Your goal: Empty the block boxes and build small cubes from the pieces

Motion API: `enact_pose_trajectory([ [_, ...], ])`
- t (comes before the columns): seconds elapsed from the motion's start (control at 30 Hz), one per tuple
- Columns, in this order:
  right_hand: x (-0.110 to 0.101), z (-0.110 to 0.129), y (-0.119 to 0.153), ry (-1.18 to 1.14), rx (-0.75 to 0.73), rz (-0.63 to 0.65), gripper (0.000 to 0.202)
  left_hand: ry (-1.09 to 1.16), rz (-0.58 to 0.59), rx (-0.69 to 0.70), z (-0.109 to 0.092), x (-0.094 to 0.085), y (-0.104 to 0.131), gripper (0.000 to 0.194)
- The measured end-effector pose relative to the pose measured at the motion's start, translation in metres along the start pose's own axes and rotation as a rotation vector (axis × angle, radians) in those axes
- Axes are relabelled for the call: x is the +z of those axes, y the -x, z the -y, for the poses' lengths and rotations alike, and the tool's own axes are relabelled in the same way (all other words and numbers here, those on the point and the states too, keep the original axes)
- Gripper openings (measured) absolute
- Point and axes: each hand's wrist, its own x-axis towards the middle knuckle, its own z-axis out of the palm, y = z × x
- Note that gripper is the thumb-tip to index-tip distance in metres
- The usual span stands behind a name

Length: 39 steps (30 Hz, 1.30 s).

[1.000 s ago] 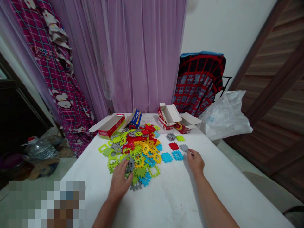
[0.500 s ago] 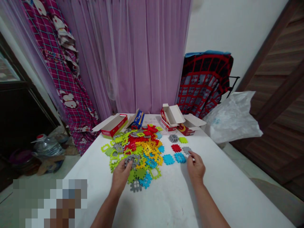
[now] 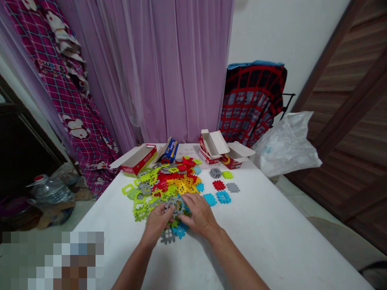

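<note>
In the head view, my left hand (image 3: 159, 225) is closed on grey interlocking plastic tiles (image 3: 175, 205) with notched edges, thumb on top; how many are in the grip I cannot tell. My right hand (image 3: 199, 213) is at their right edge, thumb and fingers apart; whether it touches them is unclear. Below and behind both hands spreads a pile of green, yellow, red, blue and grey tiles (image 3: 163, 177). Right of it lie a red tile (image 3: 219, 185), a flat grey tile (image 3: 233, 187), a solid blue tile (image 3: 209, 199), a blue window tile (image 3: 223, 197), a grey stack (image 3: 215, 173) and a green tile (image 3: 227, 175).
Along the back of the white table (image 3: 242, 233) are an open red-and-green box (image 3: 140, 161), a blue box (image 3: 171, 151) and two open red boxes (image 3: 210, 155) (image 3: 232, 162). A clear plastic bag (image 3: 287, 145) hangs beside the right edge.
My right hand has left the flat grey tile at the right and moved left to the grey tiles in my left hand. The view has shifted slightly.
</note>
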Motion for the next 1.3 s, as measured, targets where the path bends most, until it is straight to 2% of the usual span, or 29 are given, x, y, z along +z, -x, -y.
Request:
enact_pose_trajectory([
  [0.13, 0.005, -0.01, 0.004, 0.035, 0.025, -0.011, 0.049, 0.02, 0.054, 0.009, 0.003, 0.004, -0.003, 0.052],
  [0.27, 0.007, -0.019, 0.006, 0.055, 0.124, -0.009, 0.045, 0.014, 0.046, 0.031, 0.007, 0.003, -0.012, 0.05],
  [0.33, 0.006, -0.023, 0.006, 0.055, 0.179, -0.036, 0.043, -0.046, -0.031, 0.086, 0.007, -0.001, -0.016, 0.05],
  [0.43, 0.002, -0.025, 0.006, 0.062, 0.216, -0.075, 0.043, -0.243, -0.202, 0.254, 0.001, -0.006, -0.015, 0.053],
  [0.47, 0.002, -0.025, 0.006, 0.065, 0.218, -0.082, 0.043, -0.297, -0.223, 0.284, -0.001, -0.006, -0.013, 0.052],
  [0.53, 0.001, -0.024, 0.006, 0.071, 0.211, -0.085, 0.044, -0.323, -0.17, 0.258, -0.007, -0.006, -0.008, 0.049],
  [0.67, 0.002, -0.021, 0.006, 0.072, 0.142, -0.064, 0.045, -0.178, 0.006, 0.13, -0.017, 0.001, 0.0, 0.051],
  [0.8, 0.002, -0.019, 0.007, 0.055, 0.026, -0.021, 0.048, -0.036, 0.075, 0.04, -0.024, 0.005, 0.004, 0.055],
  [1.1, -0.01, -0.012, 0.005, -0.023, 0.033, -0.022, 0.047, 0.069, 0.048, -0.029, -0.025, 0.007, 0.009, 0.052],
  [1.2, -0.014, -0.008, 0.002, -0.005, 0.036, -0.031, 0.053, 0.067, 0.04, -0.026, -0.023, 0.009, 0.009, 0.05],
  [1.3, -0.021, -0.005, -0.002, 0.036, 0.021, 0.018, 0.058, 0.059, 0.04, -0.016, -0.022, 0.011, 0.01, 0.047],
])
